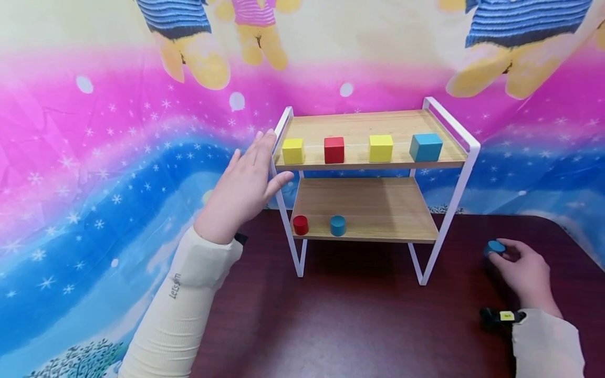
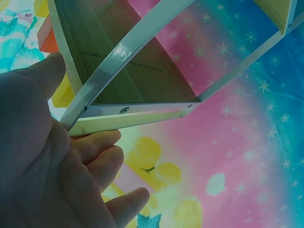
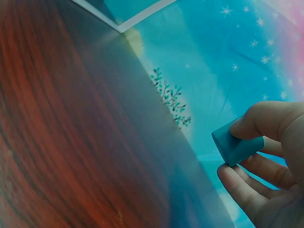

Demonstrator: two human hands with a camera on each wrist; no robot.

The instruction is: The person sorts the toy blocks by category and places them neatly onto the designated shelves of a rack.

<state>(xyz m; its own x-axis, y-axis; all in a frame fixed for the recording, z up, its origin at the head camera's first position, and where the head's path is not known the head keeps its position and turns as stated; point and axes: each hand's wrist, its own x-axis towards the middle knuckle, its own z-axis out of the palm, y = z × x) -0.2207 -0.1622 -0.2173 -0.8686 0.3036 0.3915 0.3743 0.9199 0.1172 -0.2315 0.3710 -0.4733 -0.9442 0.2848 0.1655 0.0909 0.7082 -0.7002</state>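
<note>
Thumb and fingers of my right hand (image 1: 527, 273) pinch a blue cylinder block (image 1: 494, 248), to the right of the shelf. The right wrist view shows the cylinder (image 3: 235, 142) tilted between thumb and fingertips. My left hand (image 1: 246, 184) lies against the white frame at the upper left of the two-tier wooden shelf (image 1: 359, 126), its fingers extended. On the top board stand a yellow cube (image 1: 293, 151), a red cube (image 1: 334, 150), another yellow cube (image 1: 380, 148) and a blue cube (image 1: 426, 147). A red cylinder (image 1: 300, 225) and a blue cylinder (image 1: 337, 226) stand on the lower board.
The shelf stands on a dark red-brown wooden table (image 1: 350, 325), its white metal legs (image 1: 420, 268) near the middle. Behind hangs a colourful cloth (image 1: 142, 131) with bears and snowflakes. The table's right edge curves past my right hand.
</note>
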